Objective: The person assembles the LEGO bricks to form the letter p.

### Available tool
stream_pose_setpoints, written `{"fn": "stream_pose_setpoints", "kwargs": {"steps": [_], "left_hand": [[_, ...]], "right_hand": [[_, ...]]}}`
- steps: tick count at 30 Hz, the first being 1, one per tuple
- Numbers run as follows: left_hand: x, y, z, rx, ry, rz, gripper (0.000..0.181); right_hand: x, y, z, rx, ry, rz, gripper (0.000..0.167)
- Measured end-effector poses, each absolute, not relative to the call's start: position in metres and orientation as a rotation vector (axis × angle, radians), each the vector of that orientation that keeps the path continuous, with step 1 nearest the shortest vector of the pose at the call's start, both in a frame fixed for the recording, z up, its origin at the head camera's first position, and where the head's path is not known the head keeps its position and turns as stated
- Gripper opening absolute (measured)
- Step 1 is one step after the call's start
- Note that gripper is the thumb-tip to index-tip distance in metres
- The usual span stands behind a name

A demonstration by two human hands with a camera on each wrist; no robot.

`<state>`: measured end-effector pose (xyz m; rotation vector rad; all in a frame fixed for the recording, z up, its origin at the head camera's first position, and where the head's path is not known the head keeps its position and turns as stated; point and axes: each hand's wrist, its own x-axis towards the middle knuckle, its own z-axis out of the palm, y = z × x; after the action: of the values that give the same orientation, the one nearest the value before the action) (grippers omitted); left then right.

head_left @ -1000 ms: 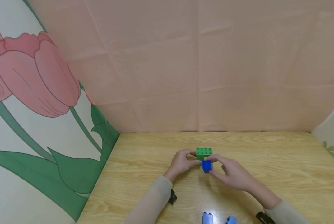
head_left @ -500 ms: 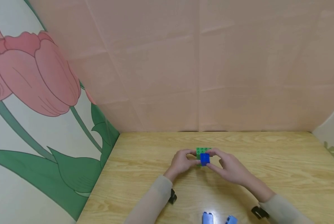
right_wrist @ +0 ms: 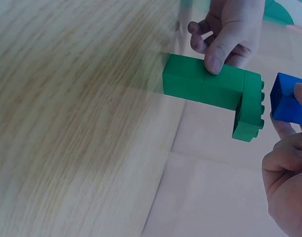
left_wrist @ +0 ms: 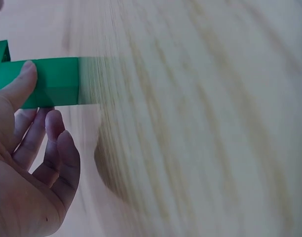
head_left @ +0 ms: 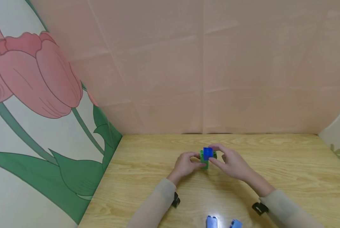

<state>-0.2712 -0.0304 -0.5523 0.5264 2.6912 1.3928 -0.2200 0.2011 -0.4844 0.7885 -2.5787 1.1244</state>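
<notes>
A stack of green toy bricks stands upright on the table, with a wider studded brick overhanging at its top. My left hand pinches the stack from its left side, the thumb lying across the lower green bricks. In my right hand, thumb and fingers pinch a blue square brick. The right wrist view shows this blue brick just above the studs, with a small gap between them. From the head view, the blue brick covers the middle of the green top.
Two lighter blue bricks lie at the near edge of the head view, one brick left of the other brick. The wood-grain table meets a pinkish cloth backdrop behind. A tulip-patterned panel borders the left.
My right hand has carried the blue brick away from me and slightly left, from in front of the green stack to over its top. My left hand stays on the stack.
</notes>
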Motion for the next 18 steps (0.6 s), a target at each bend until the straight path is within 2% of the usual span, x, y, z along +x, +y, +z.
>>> {"fn": "stream_pose_setpoints", "kwargs": {"steps": [8,18], "left_hand": [[-0.27,-0.031,-0.552,0.48,2.679,1.388,0.033],[-0.269,-0.03,-0.548,0.487,2.683,1.381,0.032]], "right_hand": [[-0.23,0.2,-0.486,0.762,-2.579,1.17,0.049],[-0.239,0.199,-0.491,0.718,-2.61,1.236,0.05]]}}
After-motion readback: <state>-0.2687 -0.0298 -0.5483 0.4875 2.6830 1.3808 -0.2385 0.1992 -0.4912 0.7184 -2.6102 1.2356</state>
